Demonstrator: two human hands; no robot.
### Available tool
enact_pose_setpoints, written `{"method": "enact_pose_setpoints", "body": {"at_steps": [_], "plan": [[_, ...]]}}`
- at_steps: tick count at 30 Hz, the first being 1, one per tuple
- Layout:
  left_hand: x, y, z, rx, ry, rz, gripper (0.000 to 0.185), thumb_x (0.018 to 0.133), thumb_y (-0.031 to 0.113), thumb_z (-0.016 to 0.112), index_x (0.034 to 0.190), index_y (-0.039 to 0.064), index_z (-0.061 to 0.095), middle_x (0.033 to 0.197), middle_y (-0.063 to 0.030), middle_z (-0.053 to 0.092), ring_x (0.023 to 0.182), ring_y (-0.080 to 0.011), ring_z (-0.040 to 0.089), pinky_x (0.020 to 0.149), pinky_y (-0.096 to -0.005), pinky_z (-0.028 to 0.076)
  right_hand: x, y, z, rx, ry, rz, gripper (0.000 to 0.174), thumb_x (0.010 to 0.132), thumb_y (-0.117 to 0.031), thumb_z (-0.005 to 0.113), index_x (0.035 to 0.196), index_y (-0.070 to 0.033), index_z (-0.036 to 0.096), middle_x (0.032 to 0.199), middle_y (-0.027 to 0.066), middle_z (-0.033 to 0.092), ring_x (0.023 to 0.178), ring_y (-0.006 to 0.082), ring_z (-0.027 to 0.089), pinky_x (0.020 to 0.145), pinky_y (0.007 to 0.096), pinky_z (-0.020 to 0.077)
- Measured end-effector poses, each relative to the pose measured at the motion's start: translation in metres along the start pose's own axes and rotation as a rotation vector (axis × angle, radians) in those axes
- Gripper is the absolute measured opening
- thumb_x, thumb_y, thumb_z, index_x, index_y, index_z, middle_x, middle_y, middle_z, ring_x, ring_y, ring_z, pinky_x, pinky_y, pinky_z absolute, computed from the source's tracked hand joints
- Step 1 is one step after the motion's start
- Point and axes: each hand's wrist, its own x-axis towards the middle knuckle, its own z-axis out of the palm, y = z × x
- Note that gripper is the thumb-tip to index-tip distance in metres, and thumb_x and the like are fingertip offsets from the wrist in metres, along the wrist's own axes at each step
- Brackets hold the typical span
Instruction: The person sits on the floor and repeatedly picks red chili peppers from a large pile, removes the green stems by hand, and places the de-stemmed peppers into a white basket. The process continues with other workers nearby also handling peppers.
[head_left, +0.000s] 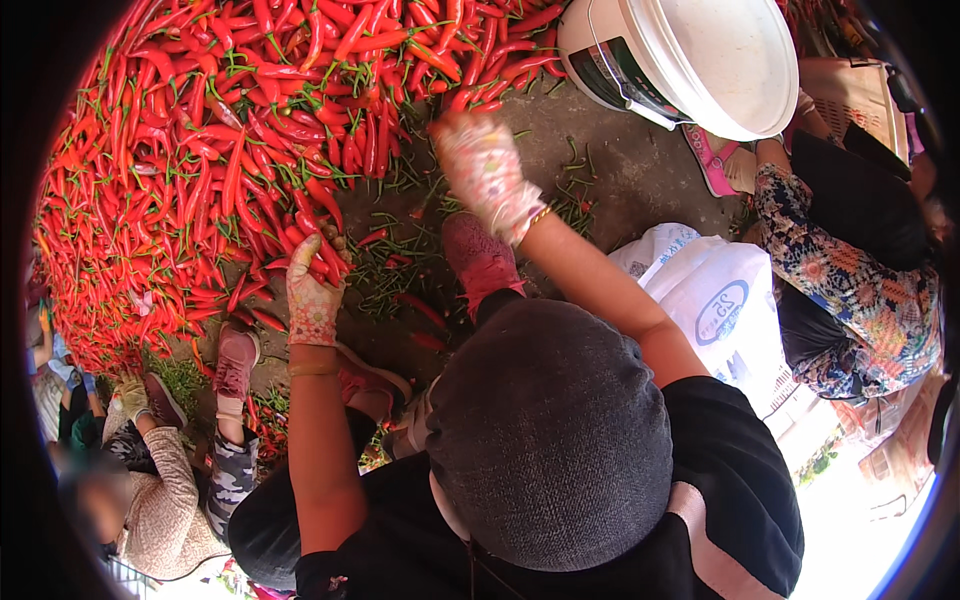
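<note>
My left hand (313, 304), in a flower-patterned glove, holds a few red chilli peppers (324, 259) between thumb and fingers at the near edge of a large pile of red chillies (247, 142). Many of the piled peppers have green stems. My right hand (487, 172), in a matching glove, is blurred over the ground between the pile and a white plastic bucket (675, 60). Its fingers look curled, but whether they hold anything is not clear. Loose green stems (390, 270) are scattered on the ground between my hands.
My shoe (480, 255) is below my right hand. A white woven sack (705, 300) stands at the right. Near it sits a person in a floral sleeve (855, 300). Another person with a gloved hand (133, 397) is at the lower left. A plastic crate (855, 94) is at the upper right.
</note>
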Motion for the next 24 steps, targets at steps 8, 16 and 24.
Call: {"method": "enact_pose_setpoints", "body": {"at_steps": [8, 16, 24], "plan": [[0.009, -0.027, 0.049, 0.295, -0.106, -0.056, 0.032, 0.085, 0.012, 0.064, 0.115, 0.001, 0.058, 0.104, -0.0109, 0.066, 0.088, -0.0199, 0.064, 0.075, -0.0323, 0.052, 0.031, 0.034, -0.004, -0.045, 0.037, 0.055, 0.014, 0.086, -0.021, 0.055, 0.093, -0.009, 0.056, 0.079, 0.0136, 0.064, 0.072, 0.0312, 0.065, 0.061, 0.0444, 0.0503], [0.024, -0.035, 0.065, 0.658, -0.304, 0.366, 0.041, 0.079, 0.004, 0.068, 0.117, 0.002, 0.056, 0.106, -0.0053, 0.062, 0.096, -0.0148, 0.060, 0.085, -0.0296, 0.048, -0.031, -0.041, 0.004, 0.659, -0.397, 0.105, 0.034, 0.092, -0.038, 0.053, 0.101, -0.006, 0.061, 0.089, 0.0209, 0.065, 0.087, 0.0385, 0.063, 0.074, 0.0464, 0.0502], [0.027, 0.004, 0.099, 0.546, -0.456, -0.076, 0.056, 0.076, 0.004, 0.072, 0.126, -0.003, 0.048, 0.098, -0.0077, 0.065, 0.083, -0.0192, 0.065, 0.073, -0.0302, 0.054, -0.020, -0.033, -0.008, 1.280, -0.622, 0.198, 0.032, 0.091, -0.034, 0.055, 0.086, -0.004, 0.064, 0.068, 0.0094, 0.059, 0.062, 0.0158, 0.050, 0.060, 0.0329, 0.0432]]}}
